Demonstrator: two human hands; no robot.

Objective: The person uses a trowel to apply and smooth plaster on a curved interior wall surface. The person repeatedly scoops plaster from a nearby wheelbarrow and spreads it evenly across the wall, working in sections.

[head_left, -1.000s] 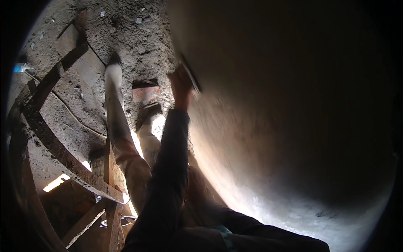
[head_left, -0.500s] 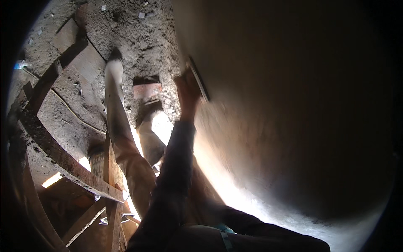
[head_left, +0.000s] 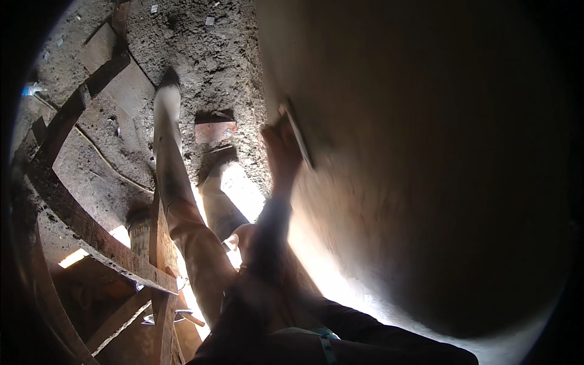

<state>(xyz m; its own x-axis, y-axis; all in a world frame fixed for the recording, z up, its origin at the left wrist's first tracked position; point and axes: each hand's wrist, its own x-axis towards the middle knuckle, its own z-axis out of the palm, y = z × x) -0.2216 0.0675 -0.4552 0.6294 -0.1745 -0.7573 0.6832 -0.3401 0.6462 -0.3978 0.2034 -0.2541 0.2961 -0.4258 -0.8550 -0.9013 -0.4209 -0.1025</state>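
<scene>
1. Since the earlier frame, the left hand (head_left: 283, 152) and its flat trowel (head_left: 299, 137) have moved nearer to the person and a little to the right, along the wall (head_left: 389, 164).
2. The left hand is grasping the trowel from its left side; the trowel's face is turned to the wall and seems to touch it.
3. A patch of skin left of the dark sleeve (head_left: 274, 228) is probably the right hand (head_left: 244, 233). It is mostly hidden, so I cannot tell whether it holds something.
4. The step in hand, I judge, is smoothing the wall with a stroke toward the near side. A next stroke would call for a firm grip and even pressure, with the trowel kept flat.
5. On the left, a brick (head_left: 215, 131) lies on the rough floor (head_left: 188, 52); wooden boards (head_left: 100, 234) stand nearer, farther left.
</scene>
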